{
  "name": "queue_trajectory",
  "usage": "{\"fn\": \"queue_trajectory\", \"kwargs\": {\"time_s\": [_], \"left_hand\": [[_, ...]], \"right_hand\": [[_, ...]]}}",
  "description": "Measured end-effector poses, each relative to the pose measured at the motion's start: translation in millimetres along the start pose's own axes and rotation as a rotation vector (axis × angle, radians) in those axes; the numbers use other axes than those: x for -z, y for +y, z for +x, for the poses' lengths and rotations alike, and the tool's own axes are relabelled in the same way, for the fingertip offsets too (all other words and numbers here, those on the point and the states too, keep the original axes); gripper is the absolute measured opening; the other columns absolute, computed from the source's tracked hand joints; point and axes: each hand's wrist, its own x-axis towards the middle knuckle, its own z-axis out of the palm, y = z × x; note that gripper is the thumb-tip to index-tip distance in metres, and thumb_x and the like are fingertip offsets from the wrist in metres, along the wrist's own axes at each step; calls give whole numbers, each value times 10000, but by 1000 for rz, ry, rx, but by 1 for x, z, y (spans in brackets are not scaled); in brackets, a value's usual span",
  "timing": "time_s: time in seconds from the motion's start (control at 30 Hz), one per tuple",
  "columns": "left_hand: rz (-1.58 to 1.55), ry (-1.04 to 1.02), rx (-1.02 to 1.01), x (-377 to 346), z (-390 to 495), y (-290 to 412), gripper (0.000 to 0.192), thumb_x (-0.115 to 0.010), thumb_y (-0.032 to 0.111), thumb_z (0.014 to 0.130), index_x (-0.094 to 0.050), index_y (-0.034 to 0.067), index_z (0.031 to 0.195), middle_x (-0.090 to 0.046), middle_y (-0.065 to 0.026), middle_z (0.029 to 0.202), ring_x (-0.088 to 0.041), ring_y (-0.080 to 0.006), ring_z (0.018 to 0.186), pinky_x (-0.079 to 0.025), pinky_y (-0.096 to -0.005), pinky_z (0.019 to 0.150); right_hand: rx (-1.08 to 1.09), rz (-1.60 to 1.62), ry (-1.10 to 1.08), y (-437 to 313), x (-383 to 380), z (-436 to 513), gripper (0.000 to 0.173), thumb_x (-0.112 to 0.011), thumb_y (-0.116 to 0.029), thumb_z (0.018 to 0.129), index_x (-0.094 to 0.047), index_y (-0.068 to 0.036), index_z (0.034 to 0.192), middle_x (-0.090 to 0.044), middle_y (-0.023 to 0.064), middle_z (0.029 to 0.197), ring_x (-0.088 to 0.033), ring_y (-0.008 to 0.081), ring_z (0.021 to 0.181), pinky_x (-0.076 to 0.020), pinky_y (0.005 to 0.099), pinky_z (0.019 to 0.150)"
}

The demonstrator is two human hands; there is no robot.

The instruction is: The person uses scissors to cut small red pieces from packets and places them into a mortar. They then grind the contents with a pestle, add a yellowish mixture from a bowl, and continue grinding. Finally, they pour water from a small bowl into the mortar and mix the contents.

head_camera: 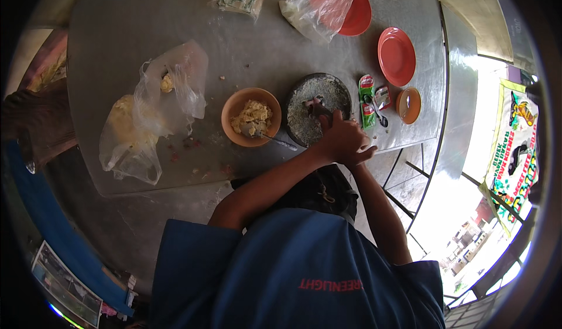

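A round dark stone mortar (300, 129) stands on the metal table before me, with a pale, coarse mash spread over its inside. Both of my hands meet over its near right side, around a dark pestle (322, 110) that tilts into the bowl. My left hand (336, 139) grips the pestle from the left. My right hand (356, 155) overlaps it closely, so its hold on the pestle is partly hidden. Small pinkish pieces (312, 102) lie by the pestle's working end. Just left of the mortar, an orange bowl (227, 125) holds yellowish mash and a metal spoon (283, 143).
Clear plastic bags (175, 105) with pale yellowish food lie at left. Right of the mortar are green-and-red sachets (367, 103), a dark spoon (383, 120), a small orange bowl (408, 106) and a red plate (396, 57). Another plastic bag (316, 8) partly covers a red plate (362, 15).
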Motion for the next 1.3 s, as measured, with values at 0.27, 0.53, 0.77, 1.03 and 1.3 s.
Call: {"fn": "queue_trajectory", "kwargs": {"time_s": [0.27, 0.53, 0.77, 1.03, 1.3], "left_hand": [[-218, -4, -196, -9, -11, 17, 575, -494, 666, 906, -762, 179, 1053, -723, -112, 893, -686, -269, 901, -328, -635, 919], [-35, 89, -269, 12, -33, -2, 478, -642, 598, 745, -787, 150, 831, -675, -78, 745, -621, -289, 790, -264, -645, 958], [19, 1, -128, 0, -4, 13, 435, -628, 564, 801, -771, 154, 772, -652, -104, 732, -609, -282, 786, -300, -568, 891], [-23, 166, -205, 4, -1, 5, 357, -679, 468, 747, -774, 129, 805, -675, -102, 784, -596, -299, 845, -333, -512, 952], [-100, 211, -273, 11, -25, 0, 348, -661, 369, 696, -723, 73, 867, -694, -106, 860, -577, -322, 878, -395, -472, 940]], "right_hand": [[-219, -336, 246, -2, -20, -25, 485, -431, -665, 983, -555, -196, 1008, -562, 95, 579, -535, 360, 460, -384, 580, 459], [-271, -387, -36, -41, -18, -30, 517, -491, -704, 935, -522, -190, 979, -487, 55, 622, -555, 286, 495, -360, 532, 392], [-55, -146, 38, -1, 3, -3, 490, -429, -675, 976, -516, -196, 1024, -560, 96, 654, -561, 284, 485, -408, 474, 403], [11, -366, 162, 0, -5, 6, 503, -450, -680, 973, -500, -180, 1006, -570, 87, 689, -581, 245, 507, -406, 426, 389], [6, -270, 29, -20, -34, 1, 486, -514, -671, 940, -500, -187, 982, -542, 64, 694, -558, 239, 500, -390, 465, 380]]}}
